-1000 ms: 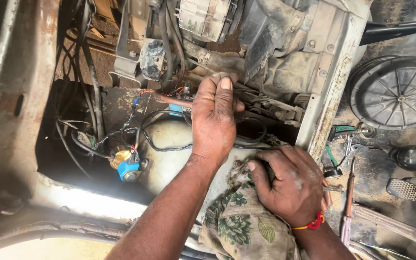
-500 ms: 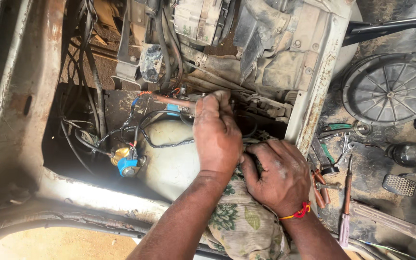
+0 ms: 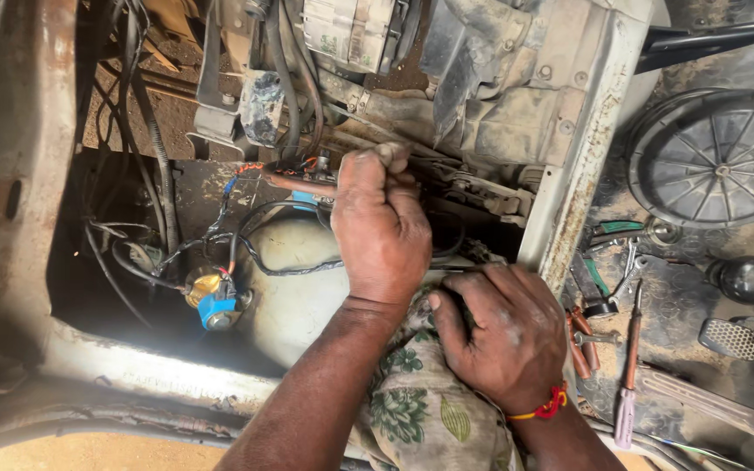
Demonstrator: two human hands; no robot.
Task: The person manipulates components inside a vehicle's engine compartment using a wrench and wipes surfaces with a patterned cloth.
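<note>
Under left hand: copper rod, gripped.

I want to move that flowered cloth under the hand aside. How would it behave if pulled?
The flowered cloth looks soft and crumpled, so probably floppy and light. The right hand presses on it, so it would likely drag or bunch.

1 head-worn camera looks steeply down, close in, into the vehicle's engine bay from directly above the arms.
</note>
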